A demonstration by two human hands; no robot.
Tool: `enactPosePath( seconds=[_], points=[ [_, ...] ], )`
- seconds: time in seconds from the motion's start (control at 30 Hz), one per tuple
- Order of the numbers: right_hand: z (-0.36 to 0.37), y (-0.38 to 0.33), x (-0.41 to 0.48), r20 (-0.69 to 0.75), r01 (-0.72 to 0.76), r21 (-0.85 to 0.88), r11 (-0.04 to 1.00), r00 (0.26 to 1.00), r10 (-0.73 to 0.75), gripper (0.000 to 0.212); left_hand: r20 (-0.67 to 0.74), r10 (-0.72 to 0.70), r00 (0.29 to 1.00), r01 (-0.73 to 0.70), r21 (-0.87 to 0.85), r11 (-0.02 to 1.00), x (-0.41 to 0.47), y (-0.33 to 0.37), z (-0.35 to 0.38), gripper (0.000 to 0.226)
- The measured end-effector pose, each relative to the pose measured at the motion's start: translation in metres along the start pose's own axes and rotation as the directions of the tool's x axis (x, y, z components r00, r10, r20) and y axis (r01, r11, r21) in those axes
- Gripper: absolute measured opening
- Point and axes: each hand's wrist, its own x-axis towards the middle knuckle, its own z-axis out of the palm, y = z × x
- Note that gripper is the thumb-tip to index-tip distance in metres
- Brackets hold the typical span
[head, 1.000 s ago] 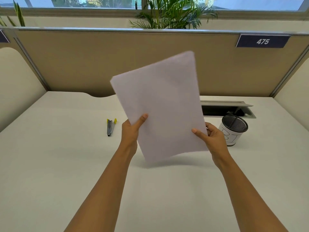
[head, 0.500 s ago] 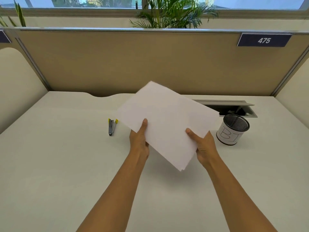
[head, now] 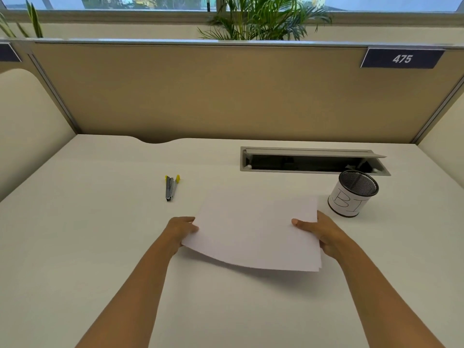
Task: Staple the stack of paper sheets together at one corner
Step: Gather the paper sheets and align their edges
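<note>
Paper stack (head: 256,232): unstapled, gripped at opposite edges by left hand (head: 182,228) and right hand (head: 324,233); stapler (head: 171,187) untouched on desk (head: 75,222).

White "475" on dark nameplate (head: 402,58), top right of partition (head: 200,96). Hand-drawn "BI" on white wrap of mesh cup (head: 352,194), below nameplate.

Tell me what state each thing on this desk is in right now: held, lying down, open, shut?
paper stack: held low over the desk by both side edges, near edge sagging
left hand: closed on the stack's left edge
right hand: closed on the stack's right edge
stapler: lying on the desk, untouched
mesh cup: upright
cable hatch: lid open
</note>
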Motion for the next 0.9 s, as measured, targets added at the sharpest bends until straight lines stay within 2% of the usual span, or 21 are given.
enactPosePath(
  seconds=[0.17,0.27,0.33,0.4,0.5,0.57,0.67,0.8,0.9],
  points=[
    [0.005,0.022,0.007,-0.158,-0.071,-0.147,0.987,0.986,0.048,0.052,-0.005,0.117,0.993,-0.106,0.381,0.918,-0.002,-0.002,0.012,0.035],
    [0.013,0.019,-0.001,-0.219,-0.048,-0.271,0.961,0.976,-0.013,0.05,-0.052,0.242,0.969,-0.187,0.486,0.854,-0.005,0.0,0.019,0.039],
    [0.016,0.01,-0.007,-0.249,0.048,-0.326,0.944,0.959,-0.134,0.042,-0.099,0.325,0.94,-0.253,0.434,0.864,-0.009,0.003,0.021,0.037],
    [0.019,-0.006,-0.018,-0.249,0.215,-0.308,0.927,0.922,-0.297,0.034,-0.152,0.431,0.89,-0.375,0.295,0.879,-0.014,0.007,0.022,0.031],
    [0.019,-0.028,-0.031,-0.246,0.455,-0.123,0.882,0.847,-0.471,0.03,-0.18,0.533,0.827,-0.541,0.008,0.841,-0.024,0.02,0.023,0.026],
    [0.018,-0.039,-0.037,-0.231,0.536,-0.005,0.844,0.821,-0.523,0.032,-0.14,0.572,0.808,-0.587,-0.126,0.8,-0.028,0.027,0.022,0.027],
    [0.014,-0.039,-0.035,-0.212,0.538,0.066,0.841,0.831,-0.515,0.034,-0.057,0.61,0.79,-0.608,-0.19,0.77,-0.028,0.027,0.02,0.032],
    [0.01,-0.023,-0.029,-0.178,0.455,0.016,0.89,0.877,-0.446,0.042,0.015,0.589,0.808,-0.583,-0.124,0.803,-0.024,0.017,0.02,0.037],
    [0.009,-0.019,-0.027,-0.147,0.435,0.007,0.9,0.891,-0.429,0.036,0.033,0.586,0.81,-0.581,-0.098,0.808,-0.024,0.014,0.023,0.037]
  ],
)
